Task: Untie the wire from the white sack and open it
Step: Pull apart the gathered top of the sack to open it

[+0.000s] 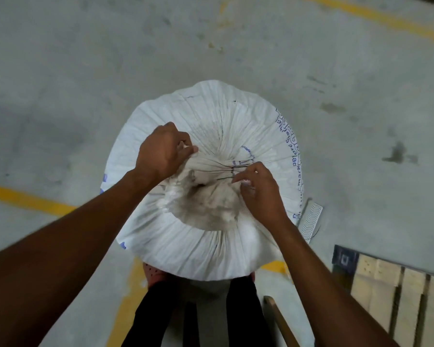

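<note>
A full white woven sack (pixel 211 246) with blue print stands upright on the floor right in front of me. Its gathered mouth (pixel 211 169) is bunched into a horizontal neck at the top centre, with a grey, dusty patch below it. My left hand (pixel 161 152) pinches the left end of the bunched fabric. My right hand (pixel 259 189) pinches the right end, where thin dark wire (pixel 232 170) is wound around the pleats. The fingertips hide part of the wire.
Grey concrete floor with yellow painted lines (pixel 28 200) surrounds the sack. A wooden pallet (pixel 398 296) lies at the lower right. A small white patterned piece (pixel 311 220) lies beside the sack's right side. My legs and feet are just behind the sack.
</note>
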A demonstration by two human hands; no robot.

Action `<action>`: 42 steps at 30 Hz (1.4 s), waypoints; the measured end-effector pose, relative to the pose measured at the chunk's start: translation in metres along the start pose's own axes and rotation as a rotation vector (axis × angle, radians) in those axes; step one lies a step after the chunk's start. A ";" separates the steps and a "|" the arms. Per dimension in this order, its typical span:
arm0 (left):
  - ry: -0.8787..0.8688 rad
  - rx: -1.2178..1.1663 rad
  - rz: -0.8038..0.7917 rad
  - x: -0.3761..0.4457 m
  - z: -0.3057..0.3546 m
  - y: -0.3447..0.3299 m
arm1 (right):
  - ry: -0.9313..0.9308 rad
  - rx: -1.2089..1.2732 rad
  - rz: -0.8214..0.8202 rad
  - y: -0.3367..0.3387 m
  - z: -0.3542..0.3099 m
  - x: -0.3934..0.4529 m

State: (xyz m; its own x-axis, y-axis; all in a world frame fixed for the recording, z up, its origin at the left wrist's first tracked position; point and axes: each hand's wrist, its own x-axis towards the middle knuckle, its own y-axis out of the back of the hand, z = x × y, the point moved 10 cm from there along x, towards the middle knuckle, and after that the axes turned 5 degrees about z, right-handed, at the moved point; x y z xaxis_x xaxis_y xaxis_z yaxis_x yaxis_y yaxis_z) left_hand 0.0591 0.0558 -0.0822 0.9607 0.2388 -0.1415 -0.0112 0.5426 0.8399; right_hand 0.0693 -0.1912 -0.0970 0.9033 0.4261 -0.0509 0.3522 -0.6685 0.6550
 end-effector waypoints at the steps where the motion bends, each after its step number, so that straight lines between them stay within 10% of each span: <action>1: 0.024 -0.017 0.002 0.000 -0.001 0.000 | -0.052 0.043 0.005 0.007 0.011 0.000; 10: -0.027 -0.433 -0.173 -0.019 0.027 -0.026 | -0.352 0.103 -0.217 0.010 0.043 -0.009; 16: -0.169 -0.360 -0.354 -0.025 0.020 -0.030 | -0.283 -0.424 -0.445 0.004 0.017 -0.011; 29: -0.197 -0.176 -0.048 0.010 0.037 -0.019 | -0.089 -0.304 0.015 0.030 0.013 0.004; 35: -0.113 -0.270 -0.013 0.028 0.052 -0.017 | 0.340 -0.459 0.083 0.017 -0.043 0.011; 42: -0.158 -0.293 -0.134 0.016 0.057 -0.013 | 0.144 -0.444 -0.093 0.011 -0.013 0.020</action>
State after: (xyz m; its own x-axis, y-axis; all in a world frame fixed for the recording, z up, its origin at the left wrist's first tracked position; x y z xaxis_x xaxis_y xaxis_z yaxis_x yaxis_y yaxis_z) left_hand 0.0904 0.0068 -0.0659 0.9898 0.0350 -0.1380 0.0604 0.7742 0.6300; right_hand 0.0876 -0.1820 -0.0814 0.8184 0.5733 -0.0401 0.2630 -0.3116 0.9131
